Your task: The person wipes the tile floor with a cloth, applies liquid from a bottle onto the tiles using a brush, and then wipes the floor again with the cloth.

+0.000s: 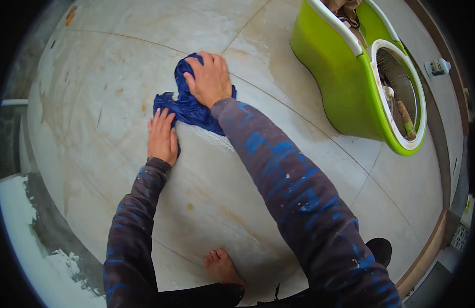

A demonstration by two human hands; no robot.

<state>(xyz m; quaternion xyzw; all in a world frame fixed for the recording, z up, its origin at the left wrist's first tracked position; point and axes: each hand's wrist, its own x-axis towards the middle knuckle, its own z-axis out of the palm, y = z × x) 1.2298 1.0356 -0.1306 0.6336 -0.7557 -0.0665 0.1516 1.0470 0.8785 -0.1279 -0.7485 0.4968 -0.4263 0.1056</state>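
Observation:
A crumpled dark blue cloth (pixel 196 110) lies bunched on the tiled floor (pixel 119 66). My right hand (pixel 211 79) presses down on its upper right part, with the fingers curled over the fabric and the thumb pointing left. My left hand (pixel 163 136) rests at the cloth's lower left edge, its fingers stretched out and the fingertips touching the fabric. A whitish, wet-looking smear (pixel 209 137) shows on the floor just below the cloth.
A green mop bucket (pixel 340 77) with a white rim stands at the right; a brush-like tool (pixel 404 119) sits in its strainer basket. Beyond it is a white bottle (pixel 437 67). My bare foot (pixel 222 267) is at the bottom. An orange-brown object (pixel 70 15) lies far left.

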